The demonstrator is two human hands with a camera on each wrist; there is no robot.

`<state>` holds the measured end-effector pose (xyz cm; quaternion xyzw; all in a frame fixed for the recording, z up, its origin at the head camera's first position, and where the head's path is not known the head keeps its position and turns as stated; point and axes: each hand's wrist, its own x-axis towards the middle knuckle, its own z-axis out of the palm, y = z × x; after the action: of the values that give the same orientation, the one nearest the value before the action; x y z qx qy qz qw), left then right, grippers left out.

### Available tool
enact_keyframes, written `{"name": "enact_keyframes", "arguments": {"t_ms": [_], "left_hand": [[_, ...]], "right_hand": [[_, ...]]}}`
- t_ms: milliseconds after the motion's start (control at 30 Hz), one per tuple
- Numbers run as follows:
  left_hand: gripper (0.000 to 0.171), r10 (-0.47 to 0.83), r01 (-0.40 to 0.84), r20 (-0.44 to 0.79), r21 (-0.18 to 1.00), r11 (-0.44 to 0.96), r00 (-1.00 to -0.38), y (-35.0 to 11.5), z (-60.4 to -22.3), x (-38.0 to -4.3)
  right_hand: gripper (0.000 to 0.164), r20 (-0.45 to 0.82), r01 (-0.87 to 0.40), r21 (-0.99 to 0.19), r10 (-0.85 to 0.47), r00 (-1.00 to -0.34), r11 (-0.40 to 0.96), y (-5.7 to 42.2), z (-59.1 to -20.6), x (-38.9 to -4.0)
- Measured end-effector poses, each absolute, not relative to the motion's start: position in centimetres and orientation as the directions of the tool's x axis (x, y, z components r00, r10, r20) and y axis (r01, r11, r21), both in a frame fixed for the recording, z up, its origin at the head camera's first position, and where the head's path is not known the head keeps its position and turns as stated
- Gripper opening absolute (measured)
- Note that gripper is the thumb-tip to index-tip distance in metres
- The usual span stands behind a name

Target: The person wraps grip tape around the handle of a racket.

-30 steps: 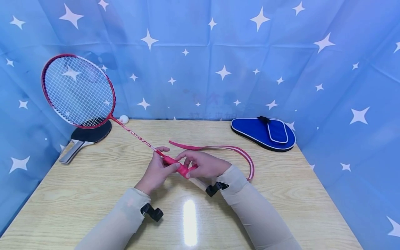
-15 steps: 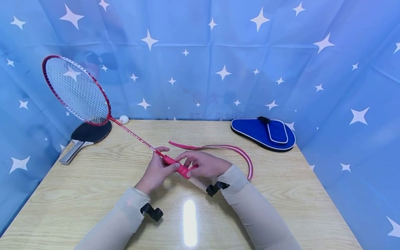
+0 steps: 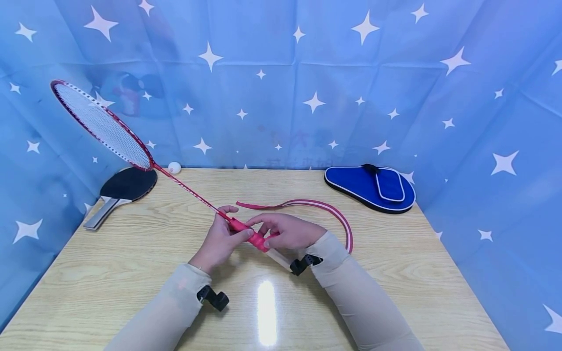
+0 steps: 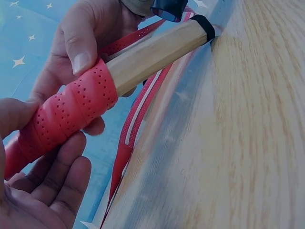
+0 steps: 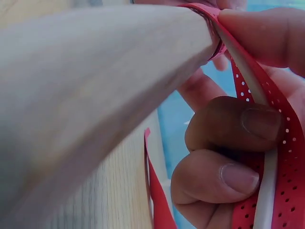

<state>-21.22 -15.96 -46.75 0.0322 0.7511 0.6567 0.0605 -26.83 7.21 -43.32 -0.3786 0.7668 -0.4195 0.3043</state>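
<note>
My left hand (image 3: 221, 241) holds a red badminton racket (image 3: 186, 188) by the top of its handle, the thumb over the wrapped part. Red perforated grip tape (image 4: 76, 102) winds round the upper handle in several overlapping turns. Below it the bare wooden handle (image 4: 157, 52) ends in a black band. At the lowest turn, my right hand (image 3: 291, 231) pinches the tape, its thumb pressing at the wrap's edge. In the right wrist view the loose tape (image 5: 290, 157), with a white strip along it, runs under curled fingers. Its long tail (image 3: 338, 214) curves behind the right hand.
On the wooden table (image 3: 395, 282), a black table tennis bat (image 3: 129, 184) lies at the back left, beside a white ball (image 3: 174, 167). A blue bat case (image 3: 355, 183) lies at the back right. A blue star-patterned curtain (image 3: 263, 97) surrounds the table.
The racket has turned about its long axis, so its head now shows narrower. The tape's tail has shifted slightly left. Both hands stay in nearly the same place.
</note>
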Motion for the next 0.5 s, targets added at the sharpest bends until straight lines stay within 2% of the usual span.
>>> {"name": "enact_keyframes", "arguments": {"t_ms": [500], "left_hand": [[0.079,0.139,-0.041,-0.059,0.991,0.130,-0.989,-15.96,-46.78,-21.17]], "right_hand": [[0.059,-0.145,-0.371,-0.839,-0.821,-0.552,0.398,7.25,-43.37,-26.72]]}}
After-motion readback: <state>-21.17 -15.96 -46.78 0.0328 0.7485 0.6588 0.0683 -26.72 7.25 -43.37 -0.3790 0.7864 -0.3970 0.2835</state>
